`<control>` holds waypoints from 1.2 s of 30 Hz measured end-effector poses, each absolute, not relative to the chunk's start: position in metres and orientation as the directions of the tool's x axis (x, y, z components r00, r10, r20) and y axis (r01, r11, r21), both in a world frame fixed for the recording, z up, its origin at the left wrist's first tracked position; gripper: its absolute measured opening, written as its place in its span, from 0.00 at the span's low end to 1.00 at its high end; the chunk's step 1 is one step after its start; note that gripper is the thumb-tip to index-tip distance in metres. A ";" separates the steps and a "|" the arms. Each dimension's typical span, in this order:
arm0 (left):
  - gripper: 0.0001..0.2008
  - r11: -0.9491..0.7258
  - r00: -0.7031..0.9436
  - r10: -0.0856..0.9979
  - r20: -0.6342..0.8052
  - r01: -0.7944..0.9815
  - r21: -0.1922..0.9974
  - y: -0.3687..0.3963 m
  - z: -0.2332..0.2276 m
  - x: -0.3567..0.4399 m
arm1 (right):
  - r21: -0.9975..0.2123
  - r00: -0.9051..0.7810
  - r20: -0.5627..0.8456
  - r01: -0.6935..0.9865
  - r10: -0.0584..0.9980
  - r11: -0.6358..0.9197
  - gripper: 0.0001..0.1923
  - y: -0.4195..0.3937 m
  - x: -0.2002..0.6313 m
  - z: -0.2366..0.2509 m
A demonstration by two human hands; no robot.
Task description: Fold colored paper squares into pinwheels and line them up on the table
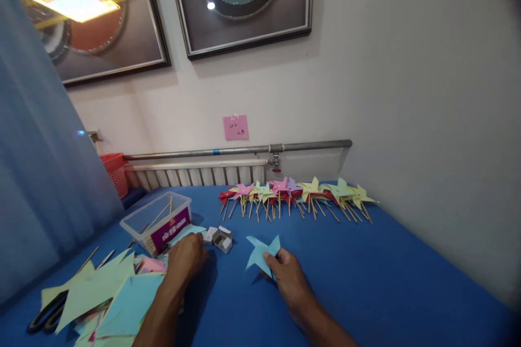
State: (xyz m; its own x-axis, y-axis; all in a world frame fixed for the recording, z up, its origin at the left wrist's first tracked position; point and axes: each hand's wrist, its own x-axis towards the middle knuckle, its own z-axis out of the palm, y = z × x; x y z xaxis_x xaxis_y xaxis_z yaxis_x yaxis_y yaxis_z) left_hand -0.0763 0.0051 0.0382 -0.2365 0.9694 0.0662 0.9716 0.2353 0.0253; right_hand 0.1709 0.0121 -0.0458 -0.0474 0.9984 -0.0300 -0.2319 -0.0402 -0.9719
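On blue table, right hand pinching light-blue pinwheel, left hand curled near small boxes

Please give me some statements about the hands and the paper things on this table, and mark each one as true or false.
1. The right hand holds a light blue pinwheel. True.
2. The left hand holds the scissors. False: the scissors lie at the far left under the paper sheets, away from that hand.
3. A row of finished pinwheels lies near the wall. True.
4. The clear box is to the right of the right hand. False: it is on the left, behind the left hand.
5. The table is red. False: it is blue.
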 end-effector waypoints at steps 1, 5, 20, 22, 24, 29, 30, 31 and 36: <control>0.12 0.238 -0.241 0.966 0.096 0.970 0.040 0.005 0.039 -0.075 | -0.972 -0.046 -0.035 -0.231 0.998 -0.044 0.14 0.013 0.171 -0.046; 0.09 0.181 -0.207 0.962 0.177 0.972 0.152 0.005 0.038 -0.064 | -0.964 -0.047 -0.042 -0.260 0.998 -0.052 0.15 0.011 0.170 -0.044; 0.05 -0.081 0.098 0.995 0.031 0.561 0.824 0.010 -0.002 -0.022 | -0.938 -0.093 -0.027 -0.343 0.995 -0.057 0.17 -0.001 0.170 -0.027; 0.06 -0.034 0.154 0.987 -0.040 0.449 0.893 0.009 -0.002 -0.019 | -0.926 -0.140 -0.041 -0.366 0.989 -0.091 0.20 -0.003 0.169 -0.026; 0.08 -0.022 0.222 0.973 -0.063 0.357 0.934 0.006 0.000 -0.016 | -0.926 -0.154 -0.062 -0.360 0.986 -0.115 0.21 -0.002 0.167 -0.028; 0.09 -0.046 0.240 0.971 -0.006 0.213 0.976 0.004 0.005 -0.013 | -0.935 -0.135 -0.083 -0.332 0.987 -0.124 0.21 0.006 0.166 -0.040; 0.08 -0.050 0.232 0.973 0.003 0.199 0.979 0.005 0.005 -0.013 | -0.937 -0.140 -0.084 -0.325 0.987 -0.125 0.21 0.007 0.166 -0.041; 0.08 -0.054 0.229 0.973 0.010 0.187 0.981 0.006 0.005 -0.013 | -0.940 -0.147 -0.078 -0.317 0.986 -0.122 0.21 0.007 0.166 -0.041; 0.12 -0.070 0.230 0.973 0.035 0.148 0.987 0.008 0.001 -0.013 | -0.947 -0.154 -0.052 -0.307 0.987 -0.097 0.22 0.008 0.166 -0.041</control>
